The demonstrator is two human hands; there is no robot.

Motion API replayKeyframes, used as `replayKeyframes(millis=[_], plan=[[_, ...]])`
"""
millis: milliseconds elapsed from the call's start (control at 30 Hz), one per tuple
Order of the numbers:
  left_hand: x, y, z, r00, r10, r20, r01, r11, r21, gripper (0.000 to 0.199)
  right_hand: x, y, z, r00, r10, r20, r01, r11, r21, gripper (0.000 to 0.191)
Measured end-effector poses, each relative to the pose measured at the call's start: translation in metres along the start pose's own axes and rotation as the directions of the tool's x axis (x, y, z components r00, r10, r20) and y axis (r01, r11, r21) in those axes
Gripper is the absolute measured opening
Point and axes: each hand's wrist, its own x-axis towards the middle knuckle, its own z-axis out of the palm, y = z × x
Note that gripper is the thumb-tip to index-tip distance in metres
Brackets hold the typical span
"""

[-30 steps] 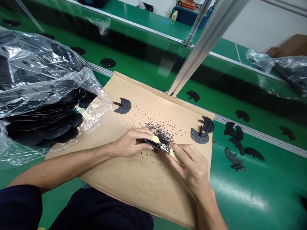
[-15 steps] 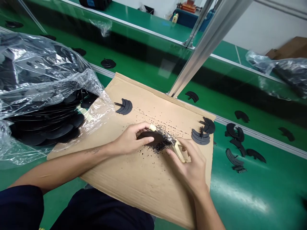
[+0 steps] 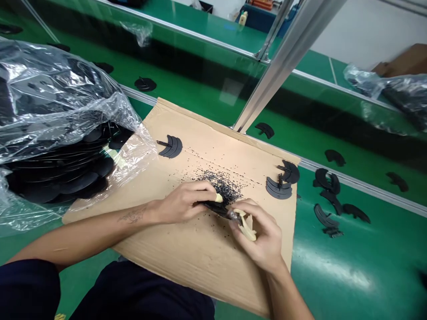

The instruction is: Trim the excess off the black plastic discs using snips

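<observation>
My left hand (image 3: 183, 201) grips a thin black plastic part (image 3: 219, 210), now tilted so that little more than its edge shows. A pale yellow cover (image 3: 219, 198) sits on one fingertip of that hand. In my right hand (image 3: 265, 238) are nippers (image 3: 247, 227) with cream handles, and their metal jaws meet the right end of the black part. Whether the jaws are closed on it I cannot tell. Small black clippings (image 3: 227, 186) lie heaped and scattered behind the part, on a cardboard sheet (image 3: 187, 262).
A clear plastic bag (image 3: 66, 80) of stacked black parts (image 3: 66, 178) bulges at left. Curved black pieces (image 3: 279, 188) lie on the cardboard's right edge, another (image 3: 171, 146) at its upper left, and several on the green table (image 3: 350, 253). A metal post (image 3: 267, 84) rises behind.
The black part has tipped from showing its flat face to nearly edge-on. Both hands have shifted slightly toward me, and the nippers have turned with the part.
</observation>
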Motion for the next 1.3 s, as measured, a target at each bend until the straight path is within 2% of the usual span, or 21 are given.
replayKeyframes(millis=[67,200,367,633,900,967,1033,1100,1167,1233,1300], plan=[[0.001,-0.001,-0.001,0.999,-0.018,-0.050,0.015,0.999,-0.047,0.024,0.001,0.004,-0.004,0.999,0.020,-0.029,-0.023,0.996,-0.081,0.032],[0.004,-0.002,-0.002,0.991,-0.053,-0.127,0.034,0.989,-0.147,0.023,0.002,0.012,-0.010,0.997,-0.067,0.026,0.072,0.933,-0.351,0.036],[0.007,0.001,-0.003,0.991,-0.087,-0.104,0.060,0.971,-0.232,0.019,0.003,0.014,-0.011,0.988,-0.123,0.088,0.149,0.884,-0.443,0.029],[0.007,0.004,-0.004,0.989,-0.136,-0.055,0.115,0.950,-0.289,0.020,0.000,0.014,-0.010,0.989,-0.110,0.095,0.142,0.858,-0.493,0.030],[0.005,0.004,-0.003,0.989,-0.140,-0.051,0.120,0.949,-0.291,0.016,-0.004,0.008,-0.008,0.980,-0.183,0.082,0.193,0.741,-0.643,0.026],[0.005,0.005,-0.003,0.992,-0.112,-0.059,0.092,0.956,-0.278,0.016,-0.006,0.006,-0.005,0.980,-0.188,0.066,0.188,0.770,-0.610,0.025],[0.005,0.005,-0.004,0.994,-0.096,-0.055,0.078,0.959,-0.273,0.016,-0.006,0.005,-0.002,0.986,-0.165,0.035,0.159,0.840,-0.519,0.024],[0.006,0.005,-0.006,0.994,-0.098,-0.042,0.083,0.958,-0.276,0.014,-0.006,0.006,0.001,0.991,-0.133,-0.022,0.113,0.905,-0.410,0.023],[0.006,0.006,-0.006,0.995,-0.091,-0.038,0.077,0.957,-0.280,0.014,-0.004,0.008,0.001,0.991,-0.109,-0.078,0.073,0.928,-0.366,0.023],[0.007,0.007,-0.006,0.997,-0.068,-0.047,0.052,0.959,-0.278,0.016,-0.002,0.011,-0.002,0.990,-0.117,-0.073,0.073,0.894,-0.443,0.024],[0.007,0.008,-0.005,0.997,-0.062,-0.041,0.049,0.965,-0.256,0.020,-0.001,0.013,-0.004,0.991,-0.135,-0.005,0.108,0.814,-0.571,0.026]])
